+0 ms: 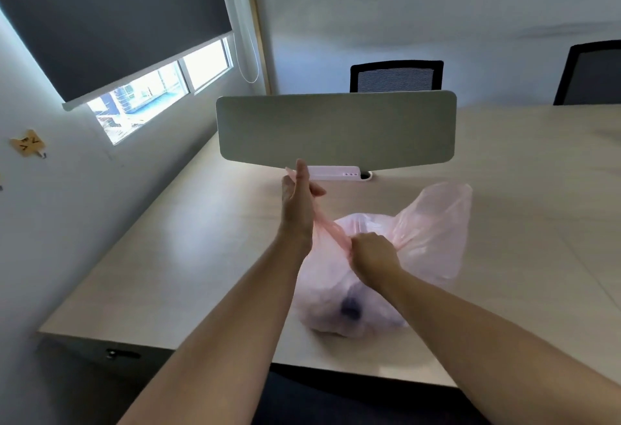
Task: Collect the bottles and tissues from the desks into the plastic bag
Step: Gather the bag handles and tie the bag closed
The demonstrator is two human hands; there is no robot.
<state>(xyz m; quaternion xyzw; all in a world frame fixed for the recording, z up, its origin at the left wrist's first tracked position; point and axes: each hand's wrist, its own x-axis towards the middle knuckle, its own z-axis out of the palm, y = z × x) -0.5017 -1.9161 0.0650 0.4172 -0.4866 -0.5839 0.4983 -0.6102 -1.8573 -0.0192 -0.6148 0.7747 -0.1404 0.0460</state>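
Head view. A pink translucent plastic bag [353,297] sat filled on the pale desk [188,249], its contents showing only as blurred pale shapes and one dark patch; whether these were bottles or tissues could not be told. The left hand [300,202] pulled one twisted handle strip of the bag up and away from the body, the strip passing between thumb and palm while the fingers [301,172] stood nearly straight. The right hand [373,258] was fisted around the gathered neck of the bag, just below and nearer than the left fingers. The other handle flap stood loose to the right of the right-hand fingers.

Judged from this arrangement, collection appeared complete or nearly so, and the bag was being tied shut; no bottle or tissue remained visible on the desk surface in view.

Beyond the left fingertips stood a grey-green divider panel [336,128] with a white power strip [332,172] at its foot. Two mesh-backed chairs [396,76] stood behind it against a white wall. A window [158,95] with a dark roller blind lay to the left.
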